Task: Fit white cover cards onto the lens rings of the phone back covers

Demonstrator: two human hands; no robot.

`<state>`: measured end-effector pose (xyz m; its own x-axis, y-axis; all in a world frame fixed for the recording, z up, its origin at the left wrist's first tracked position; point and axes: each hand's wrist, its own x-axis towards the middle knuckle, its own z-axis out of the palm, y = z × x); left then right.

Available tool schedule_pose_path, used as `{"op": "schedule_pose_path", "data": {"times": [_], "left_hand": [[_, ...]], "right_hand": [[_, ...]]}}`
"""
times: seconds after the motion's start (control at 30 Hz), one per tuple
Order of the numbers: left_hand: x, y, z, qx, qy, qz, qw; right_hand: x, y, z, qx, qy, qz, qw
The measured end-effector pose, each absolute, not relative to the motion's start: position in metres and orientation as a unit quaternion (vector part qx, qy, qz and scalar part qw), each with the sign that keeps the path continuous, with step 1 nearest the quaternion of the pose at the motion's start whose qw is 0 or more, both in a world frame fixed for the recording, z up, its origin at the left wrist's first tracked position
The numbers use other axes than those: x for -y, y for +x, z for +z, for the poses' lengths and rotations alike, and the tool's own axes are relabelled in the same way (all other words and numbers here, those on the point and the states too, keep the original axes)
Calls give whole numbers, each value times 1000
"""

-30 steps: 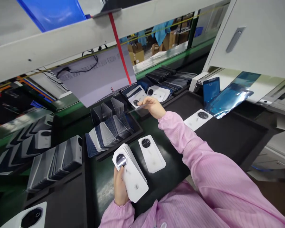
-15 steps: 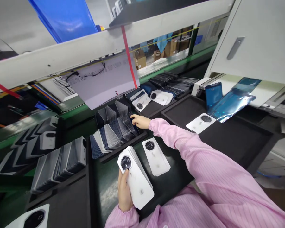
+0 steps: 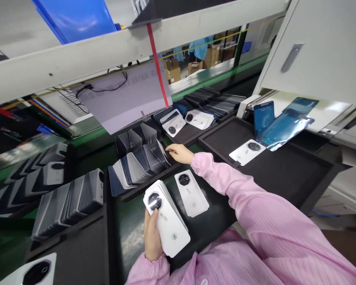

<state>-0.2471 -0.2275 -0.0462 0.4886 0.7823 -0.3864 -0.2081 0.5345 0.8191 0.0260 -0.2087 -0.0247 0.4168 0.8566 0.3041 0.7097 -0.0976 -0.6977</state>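
Note:
My left hand point(image 3: 153, 234) is wrapped round a fanned stack of white phone back covers point(image 3: 173, 225), each with a round black camera plate, its thumb beside the top one's plate. Beside that stack, another small pile of white phone back covers point(image 3: 192, 196) lies on the dark green surface. My right hand point(image 3: 180, 153) is at the right end of a black tray point(image 3: 148, 180) holding rows of upright grey and navy phone back covers point(image 3: 136, 164). Its fingers are drawn together close to the last cover; whatever they pinch is too small to make out.
To the left stand more trays of upright covers point(image 3: 71, 204). On the right, a black tray point(image 3: 284, 178) carries a white cover point(image 3: 247, 152) and shiny blue film-like sheets point(image 3: 284, 130). A white cabinet point(image 3: 314, 51) and a beam with red tape point(image 3: 157, 65) border the bench.
My right hand has shifted slightly right, back from the row's end, and its fingers have drawn closer together. My left hand keeps its stack. The view has shifted a little.

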Motion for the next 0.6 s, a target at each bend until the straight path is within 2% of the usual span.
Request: {"op": "schedule_pose_path", "data": {"times": [0.1,0.17,0.27,0.6], "left_hand": [[227,-250,-50,-394,381,301,780],[228,-251,-53,-395,393,293,777],[230,-251,-58,-386,413,283,775],[229,-250,-57,-360,451,286,765]], "right_hand": [[244,-15,-11,526,-722,98,440],[267,-46,-6,534,-685,157,470],[287,-79,-7,546,-679,207,445],[282,-95,-22,527,-705,174,442]]}}
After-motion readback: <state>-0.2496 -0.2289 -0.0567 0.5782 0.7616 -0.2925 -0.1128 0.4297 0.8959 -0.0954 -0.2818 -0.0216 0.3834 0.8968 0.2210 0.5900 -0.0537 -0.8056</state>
